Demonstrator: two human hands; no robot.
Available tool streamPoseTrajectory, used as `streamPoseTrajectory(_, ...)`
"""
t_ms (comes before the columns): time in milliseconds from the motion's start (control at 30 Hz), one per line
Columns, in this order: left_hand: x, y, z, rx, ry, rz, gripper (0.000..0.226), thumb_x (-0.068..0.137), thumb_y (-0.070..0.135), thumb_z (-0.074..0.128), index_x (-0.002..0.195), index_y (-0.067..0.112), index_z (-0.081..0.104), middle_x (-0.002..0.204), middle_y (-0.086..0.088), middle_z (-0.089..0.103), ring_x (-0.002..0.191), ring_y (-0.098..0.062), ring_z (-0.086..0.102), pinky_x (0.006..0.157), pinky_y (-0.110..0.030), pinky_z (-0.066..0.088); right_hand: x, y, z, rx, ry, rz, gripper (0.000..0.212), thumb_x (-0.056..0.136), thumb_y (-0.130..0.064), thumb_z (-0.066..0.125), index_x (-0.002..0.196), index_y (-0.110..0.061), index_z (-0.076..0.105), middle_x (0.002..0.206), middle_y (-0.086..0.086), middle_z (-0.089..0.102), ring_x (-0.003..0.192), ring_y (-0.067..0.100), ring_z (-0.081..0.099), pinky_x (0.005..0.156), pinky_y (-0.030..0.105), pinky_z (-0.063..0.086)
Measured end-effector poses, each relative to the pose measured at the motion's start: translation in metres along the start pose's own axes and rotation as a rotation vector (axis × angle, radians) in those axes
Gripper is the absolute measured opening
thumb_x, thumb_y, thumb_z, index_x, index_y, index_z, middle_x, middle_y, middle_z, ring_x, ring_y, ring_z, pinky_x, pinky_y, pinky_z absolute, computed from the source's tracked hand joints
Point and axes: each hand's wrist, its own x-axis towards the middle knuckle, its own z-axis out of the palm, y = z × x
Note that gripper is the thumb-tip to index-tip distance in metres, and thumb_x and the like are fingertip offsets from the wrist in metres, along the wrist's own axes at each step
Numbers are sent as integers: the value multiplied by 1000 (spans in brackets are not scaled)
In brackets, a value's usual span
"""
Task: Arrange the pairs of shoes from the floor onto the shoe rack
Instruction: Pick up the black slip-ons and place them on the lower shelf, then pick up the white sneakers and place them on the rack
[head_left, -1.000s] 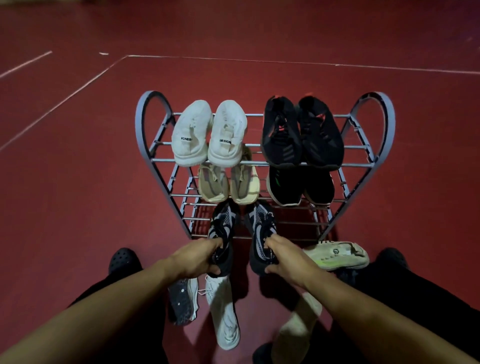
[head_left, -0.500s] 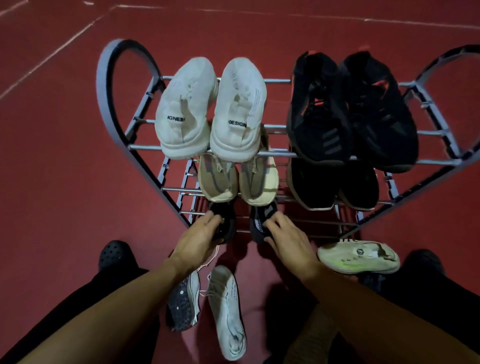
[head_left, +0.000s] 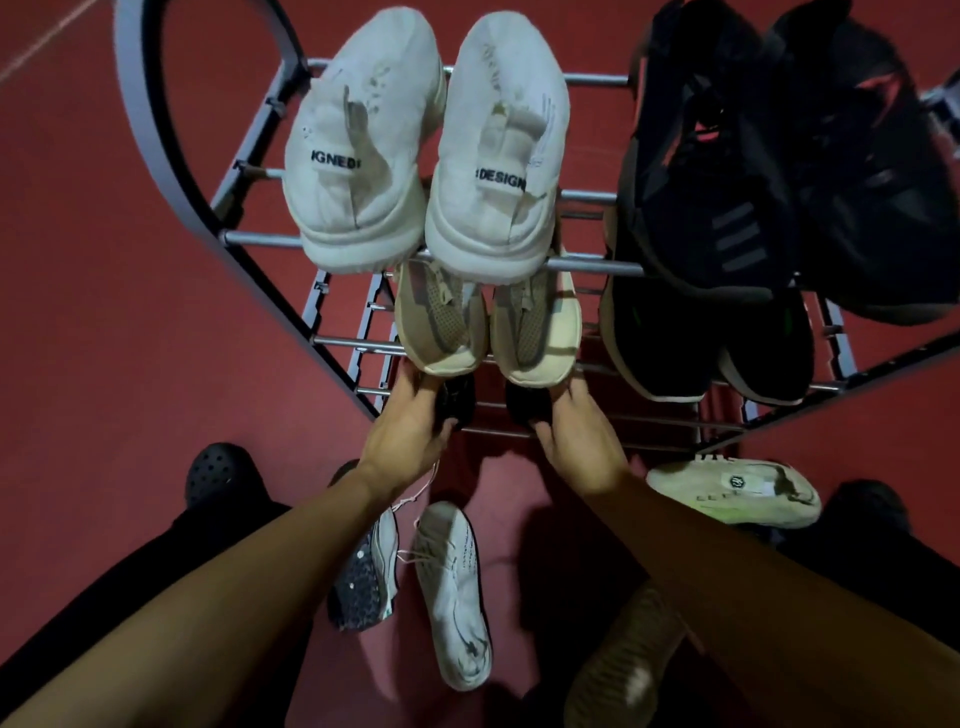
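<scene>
A grey metal shoe rack (head_left: 140, 130) stands on the red floor. White shoes (head_left: 363, 156) and black shoes (head_left: 727, 197) sit on its top tier. Below them are beige shoes (head_left: 441, 327) and another black pair (head_left: 670, 343). My left hand (head_left: 410, 436) grips the heel of a dark knit shoe (head_left: 460, 402) on the lowest tier. My right hand (head_left: 576, 441) grips its partner (head_left: 524, 402). Both dark shoes are mostly hidden under the beige pair. On the floor lie a white sneaker (head_left: 457, 587), its partner on its side (head_left: 366, 577), and a pale green shoe (head_left: 737, 488).
A tan shoe (head_left: 628, 654) lies sole-up on the floor under my right forearm. My own black clogs (head_left: 218, 473) and dark trouser legs flank the loose shoes. Open red floor lies left of the rack.
Both hands have pushed the dark knit pair forward into the lowest tier, under the beige shoes. My head has moved closer and lower over the rack.
</scene>
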Motion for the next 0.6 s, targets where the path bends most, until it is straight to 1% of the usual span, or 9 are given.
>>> streamPoseTrajectory(100,-20,-12,-5,25,52,12,69,90,27,68,148,20,30,144,-2,29,117,-25,54,83,-40,59,-30,-2,10,80,185,19,49,87,-22,64,131,-10,45,135,10,42,123,27,50,94,35,50)
streamPoseTrajectory(167,-41,-28,-8,66,71,27,59,93,28,65,144,17,37,140,-1,32,112,-19,56,83,-35,58,-55,-1,27,153,230,-32,38,88,-27,57,123,-13,52,125,7,49,111,24,56,87,33,52)
streamPoseTrajectory(233,-63,-50,-6,70,46,-39,50,94,28,62,139,20,42,132,2,37,105,-15,59,82,-35,56,-78,3,51,155,136,-4,32,89,-33,49,116,-17,56,115,4,54,92,25,61,70,34,54)
streamPoseTrajectory(267,-74,-64,-2,66,21,-88,44,95,28,62,135,20,46,127,3,41,103,-17,59,83,-37,55,-86,5,65,167,42,61,30,90,-34,48,115,-20,55,112,3,55,88,25,63,67,35,53)
streamPoseTrajectory(333,-92,-91,8,74,-75,-227,36,94,29,63,127,17,52,121,-2,48,109,-26,57,90,-40,50,-97,4,94,221,-149,162,30,91,-31,54,119,-21,52,113,3,56,95,24,62,78,37,52)
streamPoseTrajectory(400,-103,-115,17,57,-184,-423,37,92,31,66,123,11,56,120,-10,54,112,-32,57,96,-39,45,-102,-2,121,303,-296,185,37,89,-26,61,123,-18,51,119,5,53,106,24,58,92,40,48)
streamPoseTrajectory(500,-115,-145,33,-39,-307,-650,34,85,38,69,105,10,64,103,-10,66,100,-30,68,81,-32,52,-94,-16,150,411,-409,236,47,85,-19,67,129,-15,52,127,6,51,115,22,53,103,38,42)
streamPoseTrajectory(533,-117,-153,39,-82,-327,-706,39,81,43,71,103,11,65,99,-10,69,95,-30,71,78,-31,54,-88,-21,155,402,-442,218,49,85,-17,67,131,-14,52,129,7,50,115,22,54,103,35,41)
streamPoseTrajectory(600,-116,-159,51,-163,-339,-826,70,73,57,75,124,14,56,119,-14,64,105,-31,67,89,-40,58,-73,-29,164,388,-525,159,49,88,-17,66,134,-13,51,131,8,52,108,22,57,98,28,42)
